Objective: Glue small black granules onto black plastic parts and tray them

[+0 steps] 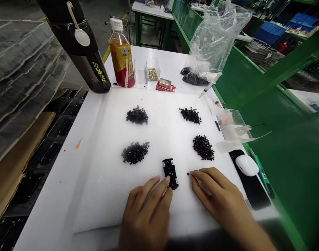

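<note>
My left hand (150, 209) rests with fingers stretched out, its fingertips touching the lower left side of a black toy car chassis (170, 170). The chassis lies flat on a white foam sheet (102, 195) and has small light-coloured parts near its ends. To its right, my right hand (214, 191) pinches a tiny black piece (188, 174) between thumb and index finger, apart from the chassis. Several piles of small black pieces surround this spot, the nearest being the right front pile (203, 147) and the left front pile (135, 152).
Farther back are two more piles, a bottle of drink (122, 59), a dark tumbler (83, 52), a clear box of small metal parts (152, 74) and a plastic bag (212, 42). Along the right edge lie a syringe (209, 85), white earbuds case (247, 165), phone (256, 195) and green cutter (261, 170).
</note>
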A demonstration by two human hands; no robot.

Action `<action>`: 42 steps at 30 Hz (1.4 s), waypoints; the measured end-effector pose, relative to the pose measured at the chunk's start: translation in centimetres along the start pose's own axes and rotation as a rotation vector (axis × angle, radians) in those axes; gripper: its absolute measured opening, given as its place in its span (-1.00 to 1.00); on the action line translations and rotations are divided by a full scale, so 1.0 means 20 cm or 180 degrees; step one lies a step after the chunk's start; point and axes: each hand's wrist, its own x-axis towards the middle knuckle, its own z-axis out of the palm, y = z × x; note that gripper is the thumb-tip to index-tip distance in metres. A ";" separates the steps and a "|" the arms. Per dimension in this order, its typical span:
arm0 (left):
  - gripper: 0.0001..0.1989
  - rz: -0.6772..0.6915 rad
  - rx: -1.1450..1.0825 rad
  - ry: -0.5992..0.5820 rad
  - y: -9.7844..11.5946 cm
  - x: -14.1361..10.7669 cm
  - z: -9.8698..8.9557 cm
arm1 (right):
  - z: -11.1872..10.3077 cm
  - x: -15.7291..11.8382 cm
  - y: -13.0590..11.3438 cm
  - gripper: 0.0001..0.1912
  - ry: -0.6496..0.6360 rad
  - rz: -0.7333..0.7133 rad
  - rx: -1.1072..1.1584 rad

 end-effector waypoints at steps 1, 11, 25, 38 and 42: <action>-0.64 -0.0006 -0.0016 0.0009 0.00 0.00 0.00 | -0.02 0.01 0.01 -0.85 -0.0017 0.0077 0.0137; -0.66 -0.0103 -0.0152 0.0065 0.02 0.01 0.00 | -0.10 0.14 0.05 -0.86 -0.1022 -0.0008 0.0717; -0.61 -0.0325 -0.0274 0.0121 0.04 0.02 0.00 | -0.06 0.09 -0.04 -0.87 -0.1031 -0.0669 0.0564; -0.60 -0.0383 -0.0336 0.0187 0.03 0.02 0.01 | -0.06 0.10 -0.07 -0.74 -0.1030 -0.1439 -0.0460; -0.60 -0.0349 -0.0298 0.0222 0.03 0.02 0.01 | -0.08 0.13 -0.12 -0.67 -0.0989 -0.1855 -0.0795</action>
